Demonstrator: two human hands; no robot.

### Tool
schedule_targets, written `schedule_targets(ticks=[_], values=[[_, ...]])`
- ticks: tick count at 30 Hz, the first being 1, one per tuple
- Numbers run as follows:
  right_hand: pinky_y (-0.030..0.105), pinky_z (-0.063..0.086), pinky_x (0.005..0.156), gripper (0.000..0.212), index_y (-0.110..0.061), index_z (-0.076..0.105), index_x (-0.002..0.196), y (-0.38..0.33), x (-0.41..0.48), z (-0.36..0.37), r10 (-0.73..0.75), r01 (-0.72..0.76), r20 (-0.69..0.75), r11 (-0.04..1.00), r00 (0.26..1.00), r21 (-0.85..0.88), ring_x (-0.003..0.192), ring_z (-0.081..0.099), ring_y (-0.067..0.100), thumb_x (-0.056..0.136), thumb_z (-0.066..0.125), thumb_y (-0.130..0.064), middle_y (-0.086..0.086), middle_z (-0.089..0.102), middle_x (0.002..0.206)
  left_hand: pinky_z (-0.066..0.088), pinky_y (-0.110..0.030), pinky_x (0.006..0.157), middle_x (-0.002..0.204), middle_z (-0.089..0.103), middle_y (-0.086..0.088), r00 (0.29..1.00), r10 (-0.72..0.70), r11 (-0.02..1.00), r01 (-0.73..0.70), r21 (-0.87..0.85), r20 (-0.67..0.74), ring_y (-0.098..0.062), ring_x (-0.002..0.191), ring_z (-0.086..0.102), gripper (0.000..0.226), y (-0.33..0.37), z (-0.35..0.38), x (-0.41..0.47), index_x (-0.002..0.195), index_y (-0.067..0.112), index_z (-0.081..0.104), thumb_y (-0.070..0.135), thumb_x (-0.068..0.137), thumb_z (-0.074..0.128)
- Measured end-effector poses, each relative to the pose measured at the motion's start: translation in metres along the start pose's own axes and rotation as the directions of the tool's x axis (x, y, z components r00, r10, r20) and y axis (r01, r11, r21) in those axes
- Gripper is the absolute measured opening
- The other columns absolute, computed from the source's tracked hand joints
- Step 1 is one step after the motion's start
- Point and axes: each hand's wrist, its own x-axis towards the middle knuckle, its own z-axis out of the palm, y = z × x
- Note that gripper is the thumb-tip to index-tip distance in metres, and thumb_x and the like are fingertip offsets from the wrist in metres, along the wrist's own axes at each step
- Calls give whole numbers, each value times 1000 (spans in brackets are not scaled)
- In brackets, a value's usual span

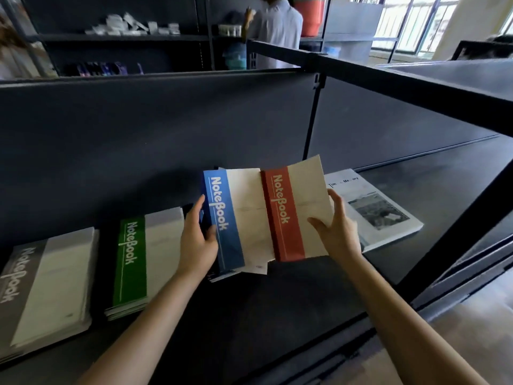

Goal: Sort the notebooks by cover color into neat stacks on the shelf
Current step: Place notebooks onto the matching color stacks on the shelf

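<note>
On the dark shelf (pixel 277 295) lie a grey notebook stack (pixel 41 290) at far left and a green notebook stack (pixel 133 262) beside it. My left hand (pixel 198 240) grips the left edge of a blue notebook (pixel 224 223) atop a small pile in the middle. A red notebook (pixel 291 215) is lifted and tilted, overlapping the blue one's right side; my right hand (pixel 336 226) holds it by its right edge, thumb on the cover.
A white photo-cover book (pixel 374 209) lies flat to the right of my right hand. A black upright post (pixel 455 232) and an upper shelf beam (pixel 416 87) frame the bay. Behind the back panel, a person stands at other shelves.
</note>
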Motion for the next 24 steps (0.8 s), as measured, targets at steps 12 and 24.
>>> schedule_targets(ticks=[12, 24], values=[[42, 37, 97, 50, -37, 39, 141, 10, 33, 23, 76, 15, 127, 801, 989, -598, 120, 40, 32, 95, 52, -24, 8, 35, 136, 29, -12, 94, 145, 42, 2, 987, -114, 990, 123, 74, -115, -5, 126, 39, 59, -9, 4, -10, 143, 17, 35, -6, 91, 52], [50, 1, 117, 57, -25, 27, 149, 16, 39, 53, 66, 162, 409, 852, 910, -498, 148, 4, 25, 99, 24, -53, 3, 13, 160, 35, -6, 71, 142, 46, -3, 973, -181, 974, 197, 108, -142, -17, 121, 49, 53, -12, 6, -7, 139, 16, 35, -2, 93, 52]])
